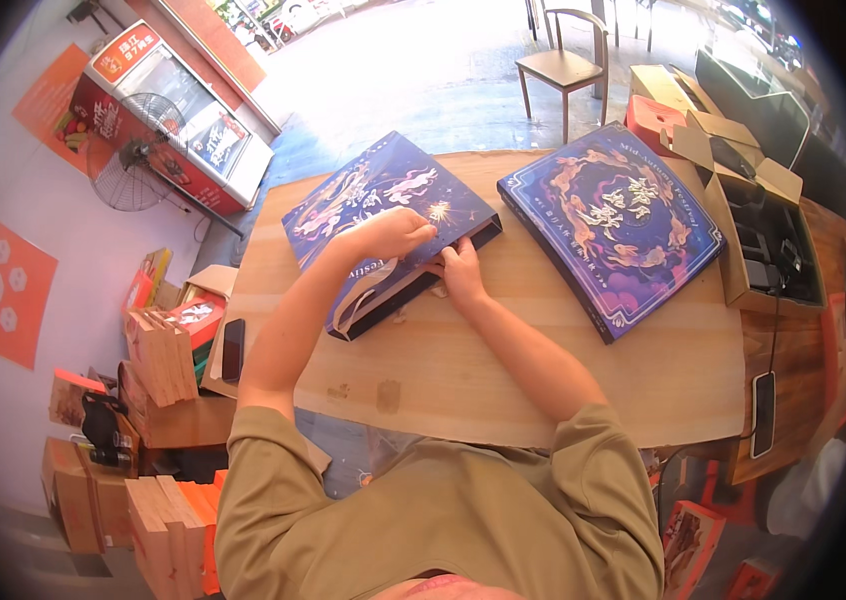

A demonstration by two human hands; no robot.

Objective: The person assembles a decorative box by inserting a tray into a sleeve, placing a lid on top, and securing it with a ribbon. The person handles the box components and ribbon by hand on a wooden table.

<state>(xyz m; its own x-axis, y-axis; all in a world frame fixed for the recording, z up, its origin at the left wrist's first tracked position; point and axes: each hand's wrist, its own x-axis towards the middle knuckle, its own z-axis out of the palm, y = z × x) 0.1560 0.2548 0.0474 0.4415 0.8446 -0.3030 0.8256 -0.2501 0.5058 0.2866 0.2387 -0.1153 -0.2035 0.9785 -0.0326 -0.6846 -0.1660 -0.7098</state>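
A dark blue gift box (383, 185) with gold and pink rabbit pictures lies at a slant on the wooden table. My left hand (398, 234) is over its top near the right edge, with the fingers curled against it; the fingertips are partly hidden. At the box's near right side, my right hand (461, 272) grips the edge, thumb uppermost. That side looks black, and a pale curved strip shows by the near corner. Just to the right lies a second gift box (613, 225), flat and untouched, with a ring of rabbits on its lid.
An open carton (773, 250) holding black items stands at the right, near a phone (763, 415) with a cable. Another phone (234, 350) lies at the left. Stacked boxes (163, 355) crowd the left side. Beyond are a fan (138, 150), a drinks fridge (183, 115) and a chair (563, 70).
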